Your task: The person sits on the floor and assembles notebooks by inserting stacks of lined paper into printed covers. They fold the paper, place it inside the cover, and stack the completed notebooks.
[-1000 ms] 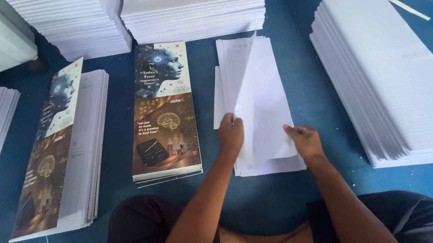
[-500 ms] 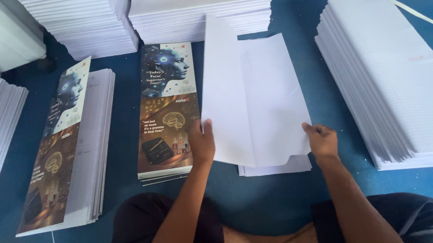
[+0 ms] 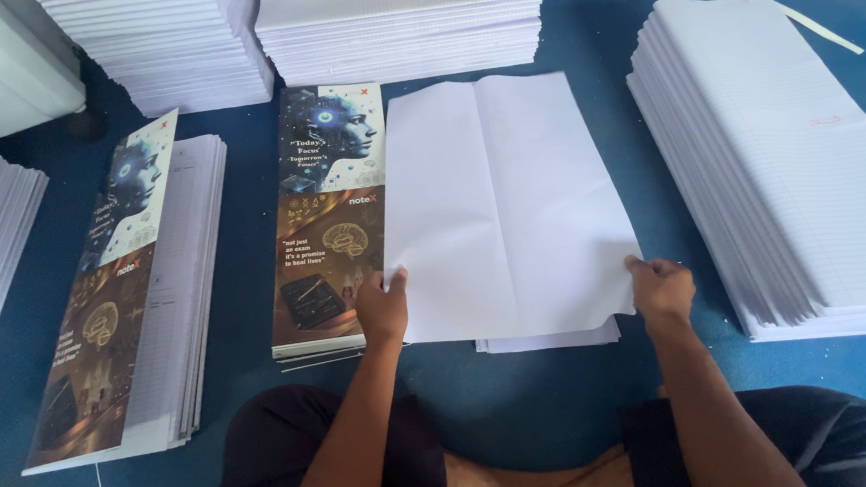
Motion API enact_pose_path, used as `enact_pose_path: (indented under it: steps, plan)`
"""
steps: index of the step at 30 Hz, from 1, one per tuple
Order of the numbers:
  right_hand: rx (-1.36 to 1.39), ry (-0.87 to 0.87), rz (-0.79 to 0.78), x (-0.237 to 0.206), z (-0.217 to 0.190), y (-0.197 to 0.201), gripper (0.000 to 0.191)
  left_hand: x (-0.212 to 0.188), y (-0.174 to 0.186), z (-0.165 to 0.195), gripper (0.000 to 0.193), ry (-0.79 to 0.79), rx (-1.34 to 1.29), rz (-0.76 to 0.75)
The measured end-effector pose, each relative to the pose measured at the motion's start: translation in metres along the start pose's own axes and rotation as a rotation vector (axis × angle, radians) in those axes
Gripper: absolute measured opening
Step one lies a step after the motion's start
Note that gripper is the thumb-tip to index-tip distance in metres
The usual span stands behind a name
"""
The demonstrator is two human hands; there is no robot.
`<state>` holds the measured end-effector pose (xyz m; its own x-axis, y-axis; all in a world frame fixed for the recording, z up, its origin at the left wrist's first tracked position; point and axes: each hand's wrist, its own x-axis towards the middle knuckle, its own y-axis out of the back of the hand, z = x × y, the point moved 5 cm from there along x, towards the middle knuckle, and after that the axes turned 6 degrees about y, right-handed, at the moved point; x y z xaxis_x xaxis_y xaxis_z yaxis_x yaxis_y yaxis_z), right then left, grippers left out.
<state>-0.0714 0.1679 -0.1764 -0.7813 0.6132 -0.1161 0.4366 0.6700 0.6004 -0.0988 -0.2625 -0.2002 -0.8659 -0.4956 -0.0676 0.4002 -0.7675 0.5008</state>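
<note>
A: Entry. Change since half a second ago?
B: The blank white sheet (image 3: 506, 204) was raised and half folded; now it lies spread open, crease down the middle, over the small pile of sheets (image 3: 549, 339) on the blue floor (image 3: 523, 408).
A: Hands?
B: Left hand (image 3: 382, 305) pinches its near left corner, beside the printed covers stack (image 3: 326, 215); right hand (image 3: 661, 290) grips the near right corner.
A: Meaning?
B: Unfolding looks finished; sheet not released.

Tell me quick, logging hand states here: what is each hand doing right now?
Left hand: closed on the left edge of the opened white sheet.
Right hand: closed on the same sheet's right edge.
</note>
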Motion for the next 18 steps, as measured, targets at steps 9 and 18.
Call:
enact_pose_path:
  steps: [9, 18]
  plan:
    - [-0.236, -0.034, -0.055, 0.005, 0.011, 0.007, 0.035, -0.010, -0.009, -0.008, 0.032, 0.061, -0.088, -0.130]
    - [-0.364, -0.120, -0.123, -0.001, 0.005, 0.011, 0.037, -0.020, -0.006, -0.005, 0.039, 0.065, 0.003, -0.172]
